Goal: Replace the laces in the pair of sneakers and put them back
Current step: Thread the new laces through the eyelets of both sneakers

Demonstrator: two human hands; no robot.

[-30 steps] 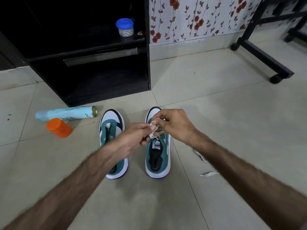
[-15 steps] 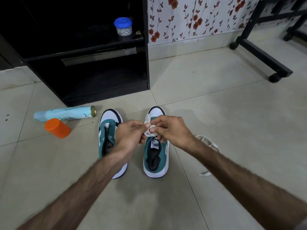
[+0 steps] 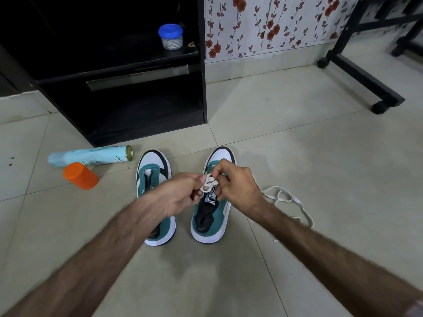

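Observation:
Two teal and white sneakers stand side by side on the tiled floor, toes pointing away from me. The left sneaker [image 3: 153, 175] has bare eyelets and no lace. Above the right sneaker [image 3: 212, 223] both hands pinch a tangled white lace [image 3: 209, 183]. My left hand [image 3: 183, 193] grips its left side and my right hand [image 3: 235, 186] its right side. The rest of the lace [image 3: 288, 200] trails in loops over the floor to the right of my right wrist.
A black cabinet [image 3: 137, 106] stands just behind the sneakers, with a blue-lidded jar [image 3: 171, 37] on its shelf. A pale blue spray can [image 3: 91, 156] and an orange cap [image 3: 80, 176] lie left of them. A black wheeled frame [image 3: 364, 76] is at the far right.
The hands have stayed over the right sneaker, working the bunched lace. More of the lace has come loose and now lies in longer loops on the floor at the right.

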